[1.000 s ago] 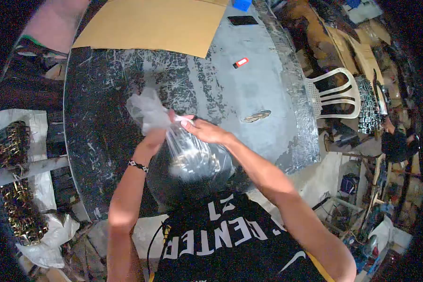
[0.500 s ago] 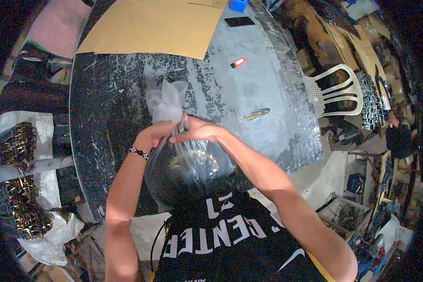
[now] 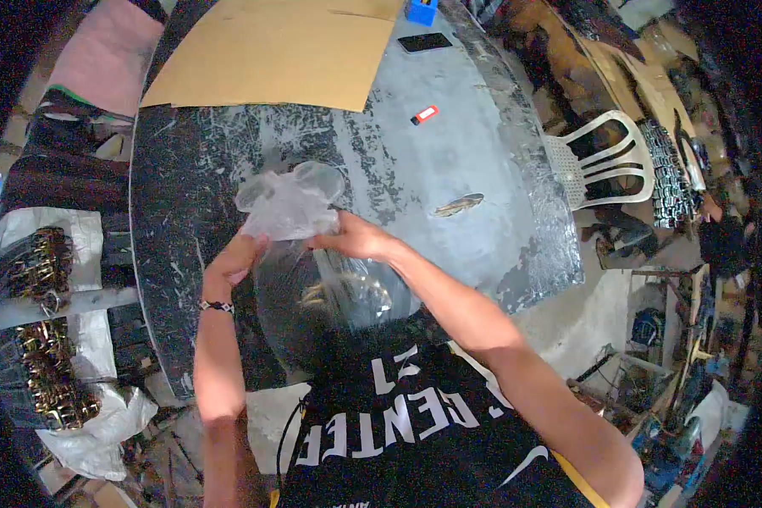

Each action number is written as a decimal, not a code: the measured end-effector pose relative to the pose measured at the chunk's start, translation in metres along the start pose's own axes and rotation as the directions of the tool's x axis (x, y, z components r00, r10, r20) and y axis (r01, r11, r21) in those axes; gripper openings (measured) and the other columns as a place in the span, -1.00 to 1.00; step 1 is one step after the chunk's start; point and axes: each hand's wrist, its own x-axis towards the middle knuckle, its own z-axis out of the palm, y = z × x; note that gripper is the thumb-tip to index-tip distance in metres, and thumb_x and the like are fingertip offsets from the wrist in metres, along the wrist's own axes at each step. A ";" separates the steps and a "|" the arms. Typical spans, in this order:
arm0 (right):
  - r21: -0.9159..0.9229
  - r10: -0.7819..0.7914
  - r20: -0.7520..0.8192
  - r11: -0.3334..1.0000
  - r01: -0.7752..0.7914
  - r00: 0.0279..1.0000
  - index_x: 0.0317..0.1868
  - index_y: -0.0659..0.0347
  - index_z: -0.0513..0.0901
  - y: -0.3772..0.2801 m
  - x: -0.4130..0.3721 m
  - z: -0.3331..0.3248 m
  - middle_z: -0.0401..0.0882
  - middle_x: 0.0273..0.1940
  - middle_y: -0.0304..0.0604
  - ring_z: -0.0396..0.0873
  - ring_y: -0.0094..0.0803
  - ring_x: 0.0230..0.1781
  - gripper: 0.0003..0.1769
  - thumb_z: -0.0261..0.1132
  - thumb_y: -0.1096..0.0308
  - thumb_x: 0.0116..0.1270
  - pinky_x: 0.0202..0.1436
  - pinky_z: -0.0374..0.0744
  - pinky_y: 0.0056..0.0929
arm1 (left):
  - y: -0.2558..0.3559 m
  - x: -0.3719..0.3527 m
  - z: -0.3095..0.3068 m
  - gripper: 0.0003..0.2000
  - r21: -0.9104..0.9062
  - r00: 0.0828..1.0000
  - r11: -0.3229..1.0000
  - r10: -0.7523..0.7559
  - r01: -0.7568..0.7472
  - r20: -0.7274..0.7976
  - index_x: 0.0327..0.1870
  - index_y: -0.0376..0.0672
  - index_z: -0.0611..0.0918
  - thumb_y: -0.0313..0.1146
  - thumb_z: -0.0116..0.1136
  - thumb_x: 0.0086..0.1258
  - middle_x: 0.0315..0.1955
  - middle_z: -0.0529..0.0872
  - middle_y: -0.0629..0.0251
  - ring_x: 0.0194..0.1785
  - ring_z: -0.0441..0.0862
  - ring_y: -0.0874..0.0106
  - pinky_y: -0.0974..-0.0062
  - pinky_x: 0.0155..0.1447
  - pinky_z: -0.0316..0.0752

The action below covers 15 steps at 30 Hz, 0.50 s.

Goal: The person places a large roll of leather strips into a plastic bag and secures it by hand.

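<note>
A clear plastic bag (image 3: 289,207) stands at the near edge of the worn table, its gathered top spread out in two loose flaps. My left hand (image 3: 241,256) grips the left side of the bag's neck, fingers closed on the film. On the right side, my right hand (image 3: 354,236) pinches the neck between thumb and fingers. Below both hands the bag's body bulges toward my shirt. Gold-coloured and shiny patches show through the film, but I cannot make out what they are.
A cardboard sheet (image 3: 271,59) covers the table's far left. Beyond the bag lie a phone (image 3: 425,41), a red and black small item (image 3: 425,114) and a blue box (image 3: 421,12). A white plastic chair (image 3: 605,165) stands right; metal pieces (image 3: 46,339) lie left.
My hands have moved apart, the left one shifting left and down. The bag's twisted, bunched top has opened out wider between them.
</note>
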 end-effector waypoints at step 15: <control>0.231 -0.149 0.061 0.964 0.131 0.987 0.13 0.27 0.63 -0.006 -0.008 0.006 0.69 -0.05 -0.28 0.56 -0.55 -0.05 -0.67 0.33 0.35 0.40 0.09 0.55 -0.43 | 0.025 -0.028 0.052 -0.32 0.142 0.974 0.989 -0.007 -0.026 0.227 0.36 -0.19 0.47 0.04 0.33 0.30 0.31 0.52 0.31 0.37 0.41 0.38 0.31 0.50 0.19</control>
